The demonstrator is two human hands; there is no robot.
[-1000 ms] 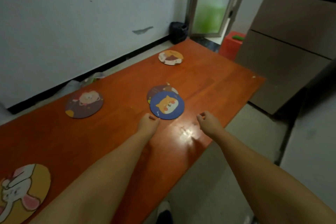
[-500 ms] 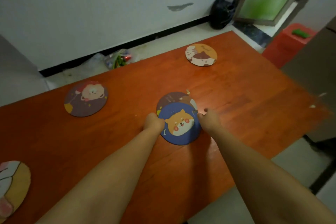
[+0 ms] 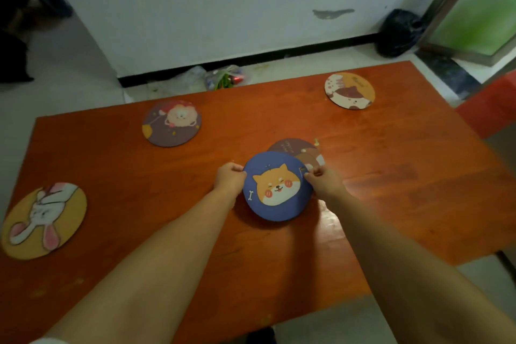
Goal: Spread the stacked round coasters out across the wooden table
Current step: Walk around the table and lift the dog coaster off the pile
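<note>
A blue coaster with an orange dog face (image 3: 276, 190) is held at the middle of the wooden table (image 3: 391, 190), tilted up slightly. My left hand (image 3: 230, 179) pinches its left edge and my right hand (image 3: 321, 180) pinches its right edge. Just behind it a brown coaster (image 3: 296, 148) lies flat, partly covered by the blue one. Three more coasters lie apart: a purple one (image 3: 171, 123) at the back left, a yellow rabbit one (image 3: 44, 220) at the near left, an orange and white one (image 3: 349, 90) at the back right.
The table's near edge runs under my forearms, its right edge drops to the floor. Beyond the far edge lie plastic bags (image 3: 223, 79) on the floor by a white wall. A black bag (image 3: 398, 32) sits by a door, a red box (image 3: 491, 109) at the right.
Both hands closed in on the blue coaster and took its edges. The coaster has come toward me off the brown one. The camera has turned left and down.
</note>
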